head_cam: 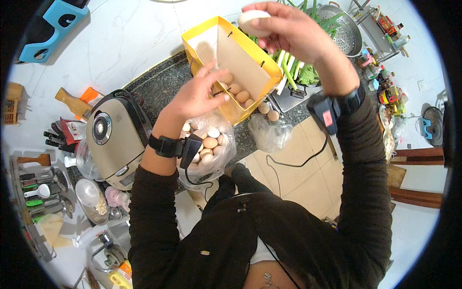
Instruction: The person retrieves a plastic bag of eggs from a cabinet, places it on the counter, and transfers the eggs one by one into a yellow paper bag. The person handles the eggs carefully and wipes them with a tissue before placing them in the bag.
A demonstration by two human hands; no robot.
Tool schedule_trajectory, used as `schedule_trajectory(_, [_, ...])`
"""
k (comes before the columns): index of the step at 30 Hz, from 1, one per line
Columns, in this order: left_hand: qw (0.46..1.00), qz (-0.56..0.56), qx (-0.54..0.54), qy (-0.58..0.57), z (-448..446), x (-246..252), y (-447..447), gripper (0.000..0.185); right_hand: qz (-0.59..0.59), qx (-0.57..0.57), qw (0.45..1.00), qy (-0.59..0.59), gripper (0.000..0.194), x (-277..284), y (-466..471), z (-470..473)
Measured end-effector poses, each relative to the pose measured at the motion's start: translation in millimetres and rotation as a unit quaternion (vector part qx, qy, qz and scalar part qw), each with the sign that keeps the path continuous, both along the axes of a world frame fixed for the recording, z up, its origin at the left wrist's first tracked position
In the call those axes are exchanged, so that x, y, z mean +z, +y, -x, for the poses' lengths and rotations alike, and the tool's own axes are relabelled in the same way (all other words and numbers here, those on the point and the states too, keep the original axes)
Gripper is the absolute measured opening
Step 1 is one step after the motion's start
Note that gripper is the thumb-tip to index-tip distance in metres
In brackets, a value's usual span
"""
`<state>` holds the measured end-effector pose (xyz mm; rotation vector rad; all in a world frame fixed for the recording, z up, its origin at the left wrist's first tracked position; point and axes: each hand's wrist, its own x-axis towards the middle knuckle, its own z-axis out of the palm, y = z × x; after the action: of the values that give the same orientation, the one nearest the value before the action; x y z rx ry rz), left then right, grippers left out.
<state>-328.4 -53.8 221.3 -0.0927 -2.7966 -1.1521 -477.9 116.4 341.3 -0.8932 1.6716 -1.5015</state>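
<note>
My right hand (pixel 285 30) is raised beyond the far right corner of a yellow paper bag and grips a large white egg (pixel 253 22). Fingers spread, my left hand (pixel 198 95) hovers over the bag's near left edge with nothing in it. The yellow paper bag (pixel 249 59) gapes towards me, and several brown eggs (pixel 242 96) lie inside along its near side. Below my left hand, a clear plastic bag (pixel 225 159) holds several brown and white eggs (pixel 210 142). Two more brown eggs (pixel 273 115) rest on the counter beside the paper bag.
A rice cooker (pixel 115 133) stands on the dark granite counter (pixel 162 77) at left. Scallions (pixel 288 70) and leafy greens lie at right, near a steamer pot (pixel 337 29). A crumpled plastic bag (pixel 270 133) hangs over the counter edge. Cables (pixel 306 164) trail from both wrist devices.
</note>
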Motion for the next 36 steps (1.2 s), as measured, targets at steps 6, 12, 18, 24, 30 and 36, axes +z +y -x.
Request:
schedule_trajectory(6, [0.990, -0.096, 0.065, 0.079, -5.1, -17.4, -0.8, 0.043, -0.033, 0.095, 0.985, -0.137, 0.027, -6.6, -36.6, 16.4])
schedule_trajectory(12, [0.915, -0.372, 0.140, -0.072, -70.2, -53.5, -47.9, 0.014, -0.039, 0.168, 0.974, -0.146, 0.040, -22.5, -11.7, -21.6])
schedule_trajectory(18, [0.956, -0.058, 0.022, -0.287, -129.5, -120.8, -33.8, 0.016, -0.044, 0.195, 0.931, -0.306, 0.045, -61.8, 10.9, -71.7])
schedule_trajectory(24, [0.970, 0.017, 0.062, -0.235, -147.2, -158.9, -4.3, 0.023, -0.149, 0.164, 0.894, -0.388, 0.034, -129.6, 14.0, -105.4])
schedule_trajectory(30, [0.944, 0.057, 0.116, -0.303, -138.1, -158.2, 41.9, 0.034, -0.200, 0.118, 0.872, -0.430, 0.034, -190.3, 7.7, -123.5])
schedule_trajectory(36, [0.927, 0.052, 0.097, -0.359, -130.9, -170.0, 47.5, 0.042, -0.169, 0.076, 0.871, -0.455, 0.036, -209.8, 11.4, -123.1])
